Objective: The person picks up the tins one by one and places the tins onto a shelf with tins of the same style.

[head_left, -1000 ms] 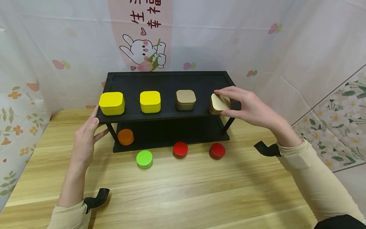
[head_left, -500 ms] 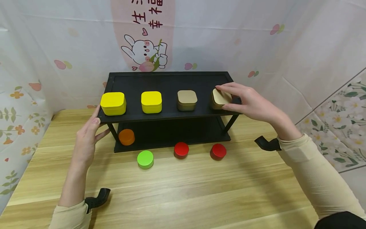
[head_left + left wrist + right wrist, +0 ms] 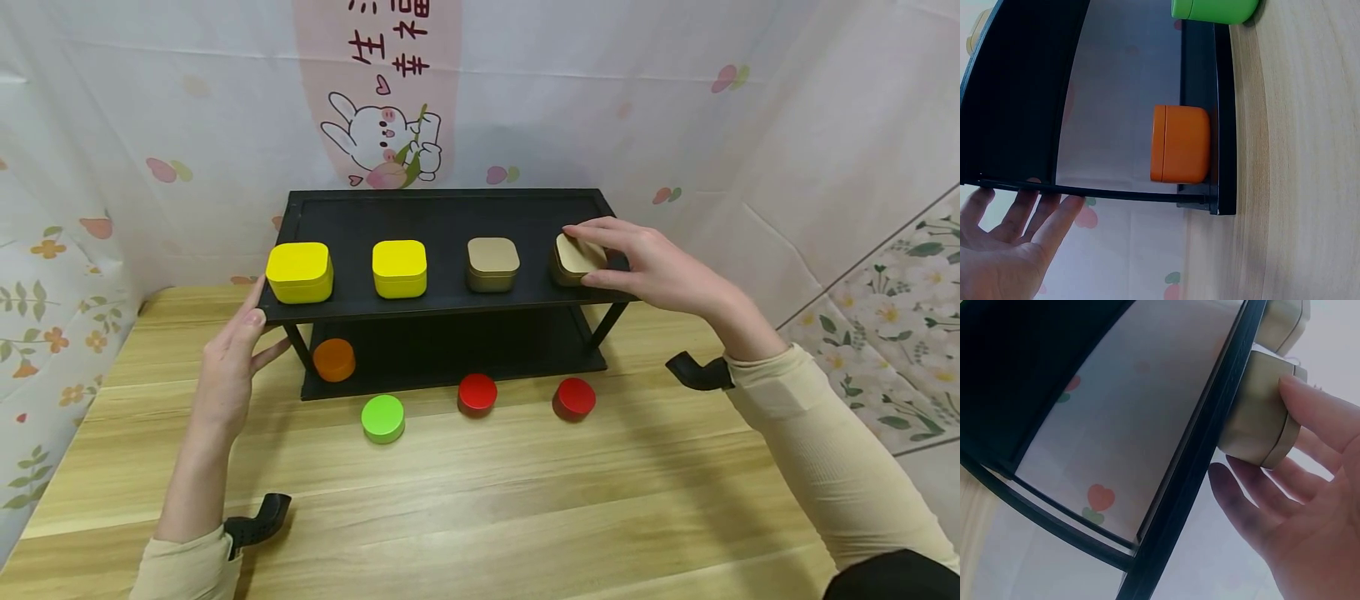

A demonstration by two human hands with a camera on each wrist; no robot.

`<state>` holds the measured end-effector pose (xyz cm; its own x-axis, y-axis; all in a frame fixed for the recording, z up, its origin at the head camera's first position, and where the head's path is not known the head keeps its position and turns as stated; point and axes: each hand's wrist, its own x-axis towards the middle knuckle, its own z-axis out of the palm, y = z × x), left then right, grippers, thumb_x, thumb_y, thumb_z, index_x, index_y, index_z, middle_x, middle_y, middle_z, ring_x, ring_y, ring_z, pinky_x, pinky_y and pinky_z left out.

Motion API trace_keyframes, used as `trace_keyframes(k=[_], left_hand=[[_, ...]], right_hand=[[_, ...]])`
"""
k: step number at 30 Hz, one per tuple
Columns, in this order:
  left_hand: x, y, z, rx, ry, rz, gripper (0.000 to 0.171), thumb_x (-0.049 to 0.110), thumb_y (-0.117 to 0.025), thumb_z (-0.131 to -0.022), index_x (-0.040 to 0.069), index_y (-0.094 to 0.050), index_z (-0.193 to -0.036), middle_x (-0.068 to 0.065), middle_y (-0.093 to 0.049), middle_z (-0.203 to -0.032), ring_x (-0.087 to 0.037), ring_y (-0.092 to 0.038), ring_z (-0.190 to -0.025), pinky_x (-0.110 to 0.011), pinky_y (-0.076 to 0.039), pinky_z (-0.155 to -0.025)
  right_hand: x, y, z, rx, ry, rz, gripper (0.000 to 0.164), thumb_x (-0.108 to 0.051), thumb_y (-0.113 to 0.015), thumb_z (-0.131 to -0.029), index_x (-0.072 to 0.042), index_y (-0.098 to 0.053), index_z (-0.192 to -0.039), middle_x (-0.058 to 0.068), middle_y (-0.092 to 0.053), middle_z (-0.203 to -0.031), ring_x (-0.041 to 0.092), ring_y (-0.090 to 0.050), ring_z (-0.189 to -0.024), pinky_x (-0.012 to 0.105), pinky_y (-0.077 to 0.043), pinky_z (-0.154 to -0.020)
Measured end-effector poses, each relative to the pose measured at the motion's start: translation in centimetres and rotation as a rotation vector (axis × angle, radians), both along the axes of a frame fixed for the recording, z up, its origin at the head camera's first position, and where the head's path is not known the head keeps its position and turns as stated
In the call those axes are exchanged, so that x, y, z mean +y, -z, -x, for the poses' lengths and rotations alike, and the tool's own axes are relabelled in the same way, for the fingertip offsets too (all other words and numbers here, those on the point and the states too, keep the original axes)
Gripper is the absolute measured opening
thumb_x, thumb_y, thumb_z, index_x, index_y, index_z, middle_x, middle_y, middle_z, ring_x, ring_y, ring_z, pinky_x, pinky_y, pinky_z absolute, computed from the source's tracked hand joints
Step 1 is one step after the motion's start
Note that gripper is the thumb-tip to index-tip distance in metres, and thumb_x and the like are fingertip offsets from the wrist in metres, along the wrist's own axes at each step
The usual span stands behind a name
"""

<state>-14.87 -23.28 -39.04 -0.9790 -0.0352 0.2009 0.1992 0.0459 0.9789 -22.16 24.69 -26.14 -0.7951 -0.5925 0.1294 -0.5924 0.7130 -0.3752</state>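
Observation:
In the head view my right hand (image 3: 652,262) holds a gold square tin (image 3: 579,257) by its sides at the right end of the black shelf's (image 3: 442,212) upper board. The right wrist view has the thumb on the tin's (image 3: 1257,409) side by the lid seam, the other fingers around the far side. My left hand (image 3: 228,367) touches the shelf's left end. In the left wrist view its fingers are fairly straight, their tips against the shelf's side edge. Left to right along the board stand two yellow tins (image 3: 300,273) and another gold tin (image 3: 492,264).
An orange round tin (image 3: 334,360) sits on the lower board's left end. On the wooden table (image 3: 480,500) before the shelf stand a green round tin (image 3: 383,418) and two red ones (image 3: 477,395). A printed curtain (image 3: 562,100) hangs close behind.
My right hand has moved the gold tin slightly back from the board's front edge. The left hand stays at the shelf's left end. The head view has shifted a little.

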Motion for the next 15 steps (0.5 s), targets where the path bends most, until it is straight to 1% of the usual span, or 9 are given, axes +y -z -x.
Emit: trace_keyframes(k=[4, 6, 8, 11, 13, 15], left_hand=[[0.06, -0.02, 0.0, 0.007, 0.002, -0.009, 0.049, 0.036, -0.043, -0.11, 0.031, -0.039, -0.158, 0.005, -0.028, -0.171, -0.021, -0.039, -0.152, -0.008, -0.054, -0.09], [0.06, -0.01, -0.01, 0.012, 0.004, -0.011, 0.049, 0.036, -0.043, -0.11, 0.03, -0.039, -0.158, 0.005, -0.028, -0.171, -0.02, -0.04, -0.15, -0.008, -0.054, -0.09], [0.04, 0.01, -0.03, 0.015, 0.007, -0.015, 0.049, 0.036, -0.043, -0.11, 0.03, -0.039, -0.159, 0.005, -0.028, -0.171, -0.019, -0.04, -0.149, -0.008, -0.054, -0.09], [0.03, 0.07, -0.06, 0.024, 0.01, -0.019, 0.049, 0.035, -0.043, -0.111, 0.029, -0.038, -0.159, 0.005, -0.027, -0.172, -0.018, -0.039, -0.15, -0.008, -0.054, -0.09], [0.02, 0.12, -0.06, 0.029, 0.012, -0.026, 0.049, 0.034, -0.043, -0.111, 0.028, -0.038, -0.159, 0.004, -0.027, -0.172, -0.017, -0.039, -0.151, -0.008, -0.054, -0.091], [0.02, 0.16, -0.05, 0.033, 0.013, -0.03, 0.049, 0.033, -0.043, -0.111, 0.028, -0.038, -0.159, 0.004, -0.027, -0.172, -0.016, -0.038, -0.151, -0.008, -0.054, -0.091]], right_hand=[[0.02, 0.03, 0.12, -0.004, -0.007, -0.012, 0.063, -0.015, -0.071, -0.098, -0.012, -0.047, -0.155, 0.008, -0.053, -0.152, 0.019, -0.057, -0.115, 0.026, -0.045, -0.089], [0.03, 0.02, 0.18, -0.008, -0.007, -0.018, 0.063, -0.015, -0.071, -0.098, -0.012, -0.046, -0.156, 0.008, -0.052, -0.153, 0.02, -0.057, -0.119, 0.027, -0.045, -0.092], [0.0, -0.01, 0.27, -0.015, -0.011, -0.021, 0.062, -0.014, -0.07, -0.098, -0.012, -0.046, -0.156, 0.009, -0.052, -0.153, 0.022, -0.056, -0.123, 0.031, -0.046, -0.095], [-0.03, -0.06, 0.46, -0.027, -0.024, -0.026, 0.062, -0.014, -0.07, -0.098, -0.011, -0.046, -0.156, 0.01, -0.051, -0.155, 0.025, -0.052, -0.136, 0.04, -0.046, -0.103], [-0.07, -0.11, 0.58, -0.038, -0.031, -0.027, 0.062, -0.015, -0.07, -0.099, -0.011, -0.046, -0.156, 0.01, -0.05, -0.156, 0.027, -0.049, -0.14, 0.045, -0.045, -0.106], [-0.09, -0.16, 0.66, -0.049, -0.03, -0.03, 0.062, -0.015, -0.07, -0.099, -0.011, -0.046, -0.156, 0.01, -0.05, -0.157, 0.028, -0.048, -0.142, 0.048, -0.044, -0.11]])
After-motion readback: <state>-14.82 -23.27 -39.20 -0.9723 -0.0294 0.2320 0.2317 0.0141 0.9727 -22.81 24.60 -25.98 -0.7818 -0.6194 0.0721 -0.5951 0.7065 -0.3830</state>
